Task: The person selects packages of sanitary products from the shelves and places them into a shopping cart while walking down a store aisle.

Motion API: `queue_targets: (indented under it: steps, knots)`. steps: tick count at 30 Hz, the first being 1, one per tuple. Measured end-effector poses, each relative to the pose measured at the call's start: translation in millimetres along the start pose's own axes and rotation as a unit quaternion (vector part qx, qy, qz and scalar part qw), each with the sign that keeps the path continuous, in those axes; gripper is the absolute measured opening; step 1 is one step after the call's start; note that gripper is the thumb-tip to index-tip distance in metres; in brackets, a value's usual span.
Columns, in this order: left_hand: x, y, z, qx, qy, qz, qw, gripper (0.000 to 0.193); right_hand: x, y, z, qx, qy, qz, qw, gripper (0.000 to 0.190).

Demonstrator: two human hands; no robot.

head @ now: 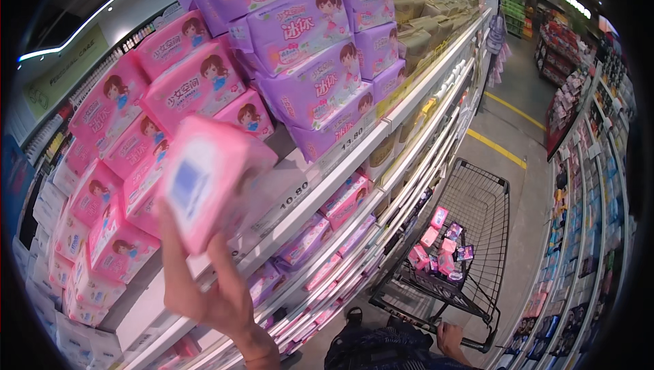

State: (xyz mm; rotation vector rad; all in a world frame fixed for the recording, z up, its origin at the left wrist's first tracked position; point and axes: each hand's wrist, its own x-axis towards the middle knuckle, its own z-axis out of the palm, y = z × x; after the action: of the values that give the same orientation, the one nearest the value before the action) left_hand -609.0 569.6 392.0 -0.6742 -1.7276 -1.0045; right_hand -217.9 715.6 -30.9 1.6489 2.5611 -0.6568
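A pink soft-wrapped package [225, 165], blurred by motion, is pinched between the thumb and fingers of my left hand [209, 288]. It is tilted in front of the shelf, its white and blue printed end towards me. Behind it stand stacked pink packages [194, 84] bearing a cartoon girl, with taller stacks of purple packages [311, 73] to their right. Low at the right, my right hand [449, 338] grips the handle of a black wire shopping cart [480, 186]. Several small pink and dark purple packs [445, 262] lie in the cart.
White shelf edges [352, 160] with price labels run diagonally beside the cart. Gold-coloured packages [424, 17] fill the shelf farther along. Another stocked shelf [577, 247] lines the aisle's right side. Yellow lines [498, 148] cross the grey floor beyond the cart.
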Motion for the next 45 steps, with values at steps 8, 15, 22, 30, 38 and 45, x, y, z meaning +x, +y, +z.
queue_targets:
  steps: [8, 15, 22, 30, 38, 45]
  knots:
    - [-138.4, 38.7, 32.2, -0.249, -0.337, 0.056, 0.906, 0.064, -5.1, 4.4, 2.0, 0.038, 0.017, -0.005, 0.999, 0.033]
    - [-348.6, 103.4, 220.3, -0.288, -0.624, -0.176, 0.705, 0.046, 2.4, -0.3, -1.1, 0.046, 0.069, 0.013, 0.996, 0.034]
    - [-462.5, 114.0, 243.0, -0.256, -0.735, -0.056, 0.625, 0.056, 3.2, 2.0, 5.4, 0.054, 0.147, 0.007, 0.988, 0.033]
    - [-466.9, 42.0, 87.0, -0.228, -0.664, 0.093, 0.706, 0.025, 8.8, 11.3, 5.4, 0.083, 0.077, 0.03, 0.993, 0.043]
    - [-495.0, 50.1, 112.9, -0.149, -0.55, 0.196, 0.798, 0.032, 47.4, 31.6, -11.7, 0.07, -0.011, -0.025, 0.997, 0.054]
    - [-493.9, 76.8, 143.8, -0.112, -0.621, 0.159, 0.759, 0.032, 73.3, 48.9, -40.9, 0.077, -0.007, -0.066, 0.995, 0.073]
